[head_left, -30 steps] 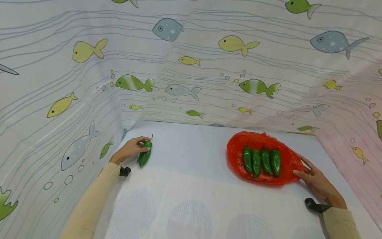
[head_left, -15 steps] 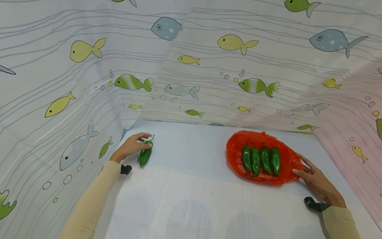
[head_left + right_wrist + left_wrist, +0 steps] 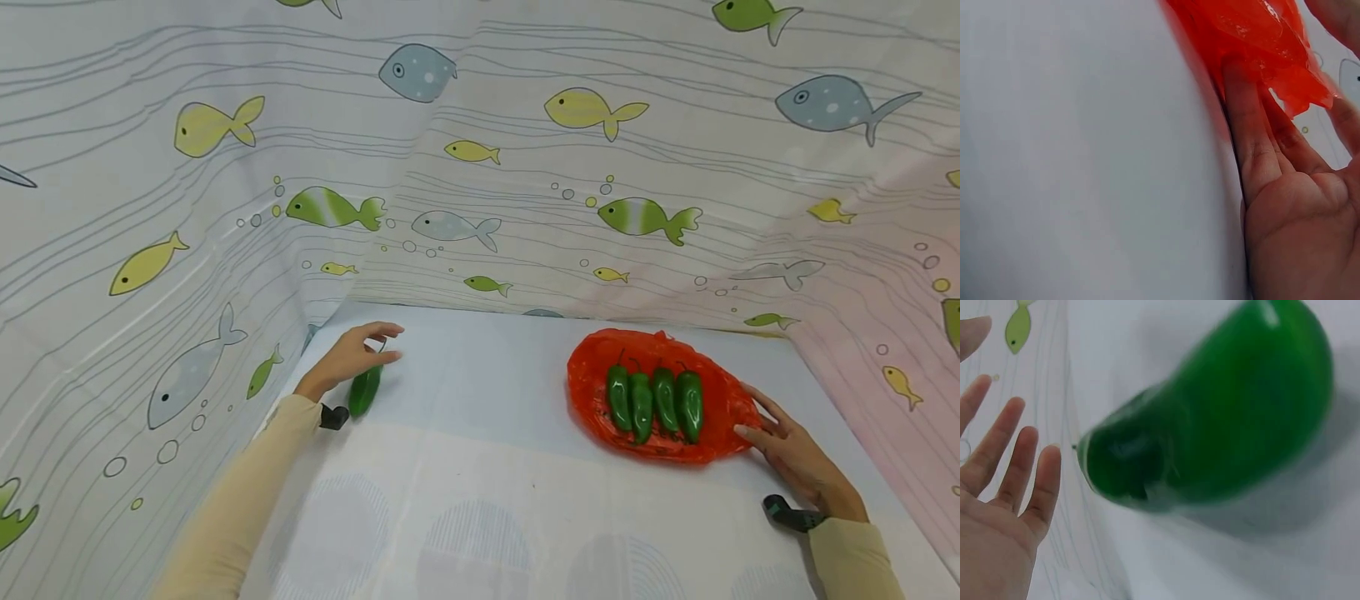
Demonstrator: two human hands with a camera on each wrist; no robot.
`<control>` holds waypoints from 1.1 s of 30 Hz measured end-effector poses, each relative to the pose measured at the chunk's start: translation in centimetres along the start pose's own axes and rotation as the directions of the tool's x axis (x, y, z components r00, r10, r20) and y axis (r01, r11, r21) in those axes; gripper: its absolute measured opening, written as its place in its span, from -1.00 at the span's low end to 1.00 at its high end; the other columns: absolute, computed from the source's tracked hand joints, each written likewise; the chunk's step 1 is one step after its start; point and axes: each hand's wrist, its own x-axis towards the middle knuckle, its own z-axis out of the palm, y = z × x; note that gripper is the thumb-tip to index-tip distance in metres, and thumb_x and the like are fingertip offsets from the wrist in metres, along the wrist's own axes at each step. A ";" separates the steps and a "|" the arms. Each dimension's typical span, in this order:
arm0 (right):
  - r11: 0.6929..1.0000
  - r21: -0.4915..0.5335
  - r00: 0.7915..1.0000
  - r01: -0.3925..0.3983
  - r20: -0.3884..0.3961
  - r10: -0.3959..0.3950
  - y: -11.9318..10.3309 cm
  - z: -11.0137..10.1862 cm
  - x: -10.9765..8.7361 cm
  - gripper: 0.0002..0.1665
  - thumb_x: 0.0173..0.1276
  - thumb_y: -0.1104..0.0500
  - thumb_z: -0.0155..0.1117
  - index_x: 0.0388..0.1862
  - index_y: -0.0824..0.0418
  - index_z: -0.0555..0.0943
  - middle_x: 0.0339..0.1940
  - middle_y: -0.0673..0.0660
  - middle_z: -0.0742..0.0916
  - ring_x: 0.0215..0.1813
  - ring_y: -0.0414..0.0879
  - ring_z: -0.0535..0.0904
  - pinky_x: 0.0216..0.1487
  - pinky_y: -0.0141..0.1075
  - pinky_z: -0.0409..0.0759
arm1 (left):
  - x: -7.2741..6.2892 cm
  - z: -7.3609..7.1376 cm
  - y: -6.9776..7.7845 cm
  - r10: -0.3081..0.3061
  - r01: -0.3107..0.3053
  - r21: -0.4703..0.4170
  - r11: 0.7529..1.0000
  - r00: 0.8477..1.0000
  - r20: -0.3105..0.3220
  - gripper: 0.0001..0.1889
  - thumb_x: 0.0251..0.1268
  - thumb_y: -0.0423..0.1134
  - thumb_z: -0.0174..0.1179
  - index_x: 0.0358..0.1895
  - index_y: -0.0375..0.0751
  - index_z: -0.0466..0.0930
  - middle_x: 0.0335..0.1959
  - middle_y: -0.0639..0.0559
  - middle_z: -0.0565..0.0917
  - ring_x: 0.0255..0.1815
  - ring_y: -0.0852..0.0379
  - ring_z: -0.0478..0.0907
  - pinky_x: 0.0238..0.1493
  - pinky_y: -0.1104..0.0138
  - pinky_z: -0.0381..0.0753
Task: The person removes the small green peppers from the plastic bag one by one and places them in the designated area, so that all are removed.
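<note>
Left hand (image 3: pixel 351 357): fingers spread near lone pepper (image 3: pixel 365 393), which lay on worktop (image 3: pixel 472 383) | right hand (image 3: pixel 797 458): fingers straight, touched red bag (image 3: pixel 587 387) | steering clear of stem (image 3: pixel 383 344) seemed wise, lest pepper roll

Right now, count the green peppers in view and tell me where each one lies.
5: four peppers side by side on the red plastic, and a lone pepper on the table beneath the left hand. Others could be hidden.
</note>
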 end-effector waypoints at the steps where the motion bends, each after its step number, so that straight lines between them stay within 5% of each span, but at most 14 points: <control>1: 1.000 0.003 1.000 0.006 0.003 -0.006 0.0 0.0 0.0 -0.09 0.65 0.21 0.09 0.71 -0.37 -0.08 0.34 -0.24 0.32 0.19 -0.56 0.45 0.09 -0.50 0.58 | 0.2 0.2 0.2 0.006 -0.006 -0.001 1.000 1.000 0.003 -0.41 0.37 0.00 0.40 0.39 -0.07 0.52 0.34 -0.24 0.53 0.34 -0.24 0.40 0.20 0.01 0.46; 6: 0.999 -0.039 1.000 0.006 -0.016 -0.006 -0.4 0.2 -0.2 -0.10 0.65 0.17 0.11 0.71 -0.35 -0.09 0.43 -0.11 0.29 0.19 -0.55 0.44 0.09 -0.52 0.57 | 1.0 1.2 1.4 0.029 -0.029 -0.030 0.999 1.000 0.012 -0.47 0.35 -0.04 0.42 0.33 -0.01 0.56 0.32 -0.23 0.54 0.33 -0.26 0.40 0.20 0.01 0.46; 13: 0.984 -0.171 0.996 -0.049 -0.077 0.036 -0.9 0.6 -0.4 -0.05 0.60 0.01 0.21 0.70 -0.41 -0.13 0.66 0.39 0.02 0.29 -0.41 0.32 0.08 -0.54 0.56 | 2.1 3.2 3.1 0.064 -0.060 -0.064 0.996 0.996 0.054 -0.49 0.36 -0.11 0.41 0.34 -0.06 0.55 0.32 -0.21 0.55 0.31 -0.25 0.43 0.22 -0.02 0.47; 17: 0.979 -0.198 0.994 -0.057 -0.098 0.038 -1.1 0.7 -0.3 -0.03 0.57 -0.04 0.25 0.69 -0.44 -0.12 0.66 0.40 0.01 0.34 -0.29 0.25 0.09 -0.54 0.55 | 2.9 4.5 3.9 0.106 -0.100 -0.066 0.993 0.990 0.094 -0.50 0.37 -0.13 0.41 0.33 -0.03 0.56 0.31 -0.19 0.57 0.27 -0.23 0.48 0.20 -0.01 0.50; 29: 0.974 -0.215 0.993 -0.070 -0.108 0.048 -1.1 0.5 0.0 -0.01 0.55 -0.04 0.27 0.69 -0.45 -0.12 0.66 0.39 0.04 0.26 -0.40 0.25 0.07 -0.56 0.56 | 5.4 7.3 5.8 0.175 -0.163 -0.087 0.983 0.971 0.161 -0.50 0.33 -0.03 0.43 0.32 0.11 0.58 0.26 0.03 0.62 0.07 0.12 0.60 0.11 0.13 0.58; 33: 0.970 -0.230 0.993 -0.079 -0.104 0.056 -1.0 0.6 0.4 0.00 0.55 -0.05 0.27 0.68 -0.46 -0.14 0.66 0.42 0.03 0.40 -0.18 0.27 0.06 -0.57 0.55 | 6.2 8.4 6.6 0.199 -0.184 -0.099 0.978 0.964 0.175 -0.50 0.33 -0.04 0.43 0.31 0.12 0.58 0.26 0.03 0.62 0.06 0.14 0.60 0.11 0.12 0.58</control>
